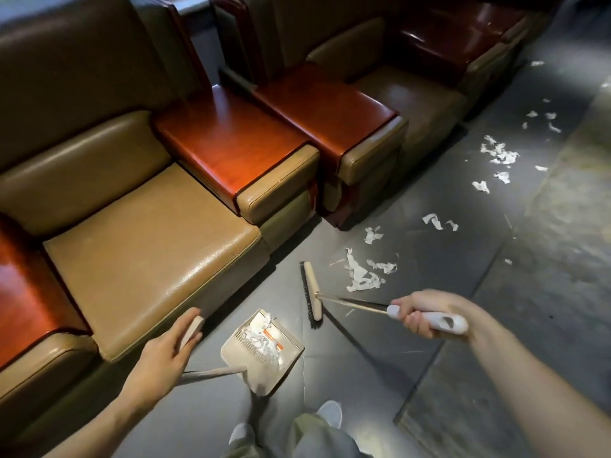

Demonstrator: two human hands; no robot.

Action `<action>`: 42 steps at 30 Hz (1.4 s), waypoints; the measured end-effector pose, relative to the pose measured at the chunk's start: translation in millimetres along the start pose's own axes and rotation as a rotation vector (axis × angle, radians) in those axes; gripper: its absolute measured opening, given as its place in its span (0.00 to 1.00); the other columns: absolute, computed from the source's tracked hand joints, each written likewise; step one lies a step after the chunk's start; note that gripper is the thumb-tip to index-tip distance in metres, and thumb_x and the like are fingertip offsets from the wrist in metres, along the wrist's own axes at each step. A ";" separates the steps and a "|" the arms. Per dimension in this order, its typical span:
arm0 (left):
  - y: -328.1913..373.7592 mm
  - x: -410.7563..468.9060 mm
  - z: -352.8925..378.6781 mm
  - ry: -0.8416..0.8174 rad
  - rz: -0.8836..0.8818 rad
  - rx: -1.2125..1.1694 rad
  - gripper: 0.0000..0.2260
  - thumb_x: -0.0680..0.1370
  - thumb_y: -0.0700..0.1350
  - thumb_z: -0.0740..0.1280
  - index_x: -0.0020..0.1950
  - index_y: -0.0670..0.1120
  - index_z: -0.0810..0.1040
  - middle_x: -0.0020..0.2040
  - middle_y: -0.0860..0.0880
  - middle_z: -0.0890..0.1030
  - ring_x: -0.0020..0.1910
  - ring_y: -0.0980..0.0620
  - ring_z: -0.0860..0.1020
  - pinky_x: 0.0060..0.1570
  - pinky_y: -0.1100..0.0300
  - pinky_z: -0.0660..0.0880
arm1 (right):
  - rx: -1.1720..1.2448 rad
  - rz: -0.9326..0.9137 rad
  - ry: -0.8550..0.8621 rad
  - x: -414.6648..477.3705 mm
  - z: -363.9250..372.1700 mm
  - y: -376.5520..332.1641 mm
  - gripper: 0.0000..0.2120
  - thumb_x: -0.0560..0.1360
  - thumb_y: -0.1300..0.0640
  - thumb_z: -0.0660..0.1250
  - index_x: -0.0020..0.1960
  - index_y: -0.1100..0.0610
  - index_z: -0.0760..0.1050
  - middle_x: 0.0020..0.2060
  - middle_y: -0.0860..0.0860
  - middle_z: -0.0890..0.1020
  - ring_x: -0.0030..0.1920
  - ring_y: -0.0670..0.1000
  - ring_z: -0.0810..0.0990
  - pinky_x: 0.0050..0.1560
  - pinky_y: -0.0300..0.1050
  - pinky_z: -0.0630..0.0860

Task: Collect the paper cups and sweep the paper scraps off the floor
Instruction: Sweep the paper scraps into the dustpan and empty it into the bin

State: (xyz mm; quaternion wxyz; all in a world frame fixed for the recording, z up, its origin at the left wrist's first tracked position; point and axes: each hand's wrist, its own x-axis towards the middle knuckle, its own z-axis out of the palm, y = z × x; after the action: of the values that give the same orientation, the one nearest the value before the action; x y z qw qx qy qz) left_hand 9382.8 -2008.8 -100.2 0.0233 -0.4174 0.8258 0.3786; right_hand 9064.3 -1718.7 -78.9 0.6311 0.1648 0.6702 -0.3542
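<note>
Head view: nearest, the left hand [165,355] grasps the top of the dustpan [261,385] handle, torn paper lying in the pan; a careless tilt could spill it back onto the floor [363,375]. The right hand [426,314] is clenched round the broom [312,292] handle, its head beside the closest paper scraps [360,276]. A hard stroke may flick them under the sofa [148,259]. Farther scraps [499,153] trail away; no paper cups show.
</note>
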 end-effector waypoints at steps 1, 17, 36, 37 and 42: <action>2.9 1.9 1.7 0.008 -0.003 -0.008 0.22 0.79 0.47 0.62 0.73 0.54 0.65 0.60 0.50 0.76 0.41 0.63 0.71 0.51 0.61 0.68 | -0.004 0.013 -0.027 7.5 1.0 -0.1 0.27 0.78 0.68 0.53 0.76 0.58 0.56 0.22 0.49 0.65 0.17 0.41 0.63 0.18 0.28 0.59; 81.1 84.5 39.5 -0.012 0.182 0.091 0.19 0.78 0.54 0.60 0.69 0.61 0.66 0.63 0.48 0.77 0.54 0.48 0.75 0.55 0.50 0.71 | 0.011 0.001 0.121 18.5 -117.0 -9.0 0.07 0.76 0.68 0.57 0.49 0.57 0.68 0.23 0.51 0.68 0.18 0.43 0.65 0.17 0.30 0.61; 213.6 286.6 88.9 -0.351 0.580 0.187 0.19 0.81 0.51 0.59 0.71 0.61 0.62 0.65 0.52 0.74 0.45 0.65 0.72 0.58 0.57 0.67 | 0.146 -0.053 0.494 -31.3 -129.1 -50.2 0.10 0.73 0.69 0.60 0.50 0.64 0.76 0.20 0.50 0.69 0.18 0.46 0.65 0.21 0.32 0.61; 220.0 292.8 93.9 -0.362 0.591 0.201 0.19 0.81 0.52 0.59 0.71 0.61 0.62 0.66 0.52 0.74 0.43 0.65 0.72 0.59 0.57 0.67 | 0.103 -0.050 0.537 -28.5 -126.3 -54.0 0.07 0.72 0.69 0.60 0.40 0.63 0.76 0.19 0.51 0.69 0.17 0.46 0.64 0.21 0.31 0.61; 263.4 319.8 128.7 -0.448 0.631 0.209 0.17 0.81 0.53 0.57 0.66 0.69 0.58 0.63 0.53 0.75 0.46 0.59 0.74 0.61 0.54 0.69 | -0.060 0.009 0.709 15.9 -124.8 -60.6 0.17 0.75 0.64 0.60 0.28 0.61 0.71 0.23 0.55 0.73 0.20 0.50 0.71 0.22 0.31 0.62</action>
State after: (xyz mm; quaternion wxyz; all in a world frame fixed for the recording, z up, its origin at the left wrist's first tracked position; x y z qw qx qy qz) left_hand 8952.8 -2044.5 -145.6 0.1277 -0.0457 0.9219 0.3628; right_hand 8930.5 -1679.2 -84.0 0.3654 0.2619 0.8569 -0.2523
